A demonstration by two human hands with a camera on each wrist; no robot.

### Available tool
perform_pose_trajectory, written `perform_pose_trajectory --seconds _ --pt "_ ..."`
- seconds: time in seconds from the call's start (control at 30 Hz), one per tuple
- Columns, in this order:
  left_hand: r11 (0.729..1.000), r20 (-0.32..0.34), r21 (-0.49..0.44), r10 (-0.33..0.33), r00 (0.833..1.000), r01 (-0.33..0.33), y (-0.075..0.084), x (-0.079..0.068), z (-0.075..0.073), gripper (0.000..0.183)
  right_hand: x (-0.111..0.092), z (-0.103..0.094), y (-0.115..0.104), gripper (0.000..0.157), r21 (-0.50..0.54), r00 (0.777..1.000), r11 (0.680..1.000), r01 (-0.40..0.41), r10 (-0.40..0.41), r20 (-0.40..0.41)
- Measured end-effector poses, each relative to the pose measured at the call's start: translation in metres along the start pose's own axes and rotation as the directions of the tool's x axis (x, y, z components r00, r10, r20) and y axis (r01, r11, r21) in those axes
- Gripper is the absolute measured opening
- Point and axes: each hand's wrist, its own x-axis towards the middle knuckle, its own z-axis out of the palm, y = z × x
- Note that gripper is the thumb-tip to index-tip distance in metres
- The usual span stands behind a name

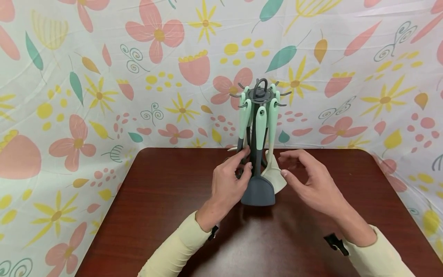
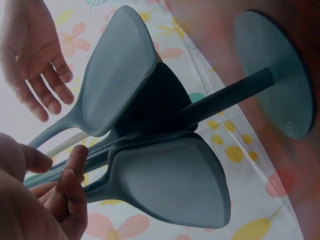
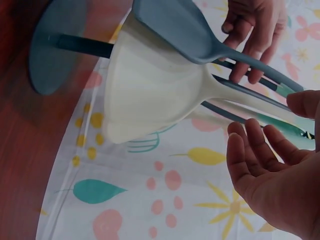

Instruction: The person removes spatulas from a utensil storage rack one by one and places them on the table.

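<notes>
A rack of hanging kitchen utensils with mint green handles stands upright on the table, on a round dark base (image 2: 272, 75). At the front hangs a dark grey spatula (image 1: 258, 192); to its right is a cream turner (image 1: 275, 177). Another grey spatula (image 2: 170, 177) hangs on the left. Beside the left utensils, my left hand (image 1: 228, 181) has loosely bent fingers close to their shafts; contact is unclear. My right hand (image 1: 315, 184) lies to the right of the cream turner, fingers gently bent, thumb apart, nothing between them.
The rack's top has a loop handle (image 1: 260, 89) and several projecting hooks. The brown wooden table (image 1: 173, 184) ends behind the rack at a floral cloth backdrop (image 1: 114, 77). Dark straps (image 1: 335, 243) show at the wrists.
</notes>
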Motion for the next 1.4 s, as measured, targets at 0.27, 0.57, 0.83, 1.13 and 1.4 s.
perform_pose_trajectory --seconds 0.27,0.57,0.83,1.13,1.4 --pt "0.999 -0.019 0.027 -0.023 1.0 0.024 0.003 0.003 0.005 0.043 0.003 0.006 -0.001 0.049 0.022 1.0 1.0 -0.004 0.004 -0.004" --pt "0.998 -0.024 0.056 -0.039 0.999 0.04 0.0 0.009 0.008 0.04 0.007 0.011 -0.004 0.051 0.027 1.0 0.999 0.021 -0.021 -0.006" --pt "0.997 -0.012 0.046 -0.06 0.998 0.061 -0.009 0.016 0.008 0.036 0.009 0.016 -0.004 0.049 0.043 1.0 0.999 0.027 -0.026 -0.018" --pt "0.996 0.026 0.048 -0.081 0.996 0.079 -0.017 0.023 0.011 0.03 0.013 0.02 -0.003 0.049 0.052 0.998 0.998 0.041 -0.038 -0.041" --pt "0.993 0.033 0.097 -0.066 0.997 0.063 -0.021 0.028 0.015 0.028 0.018 0.026 -0.005 0.047 0.04 0.997 0.998 0.052 -0.05 -0.056"
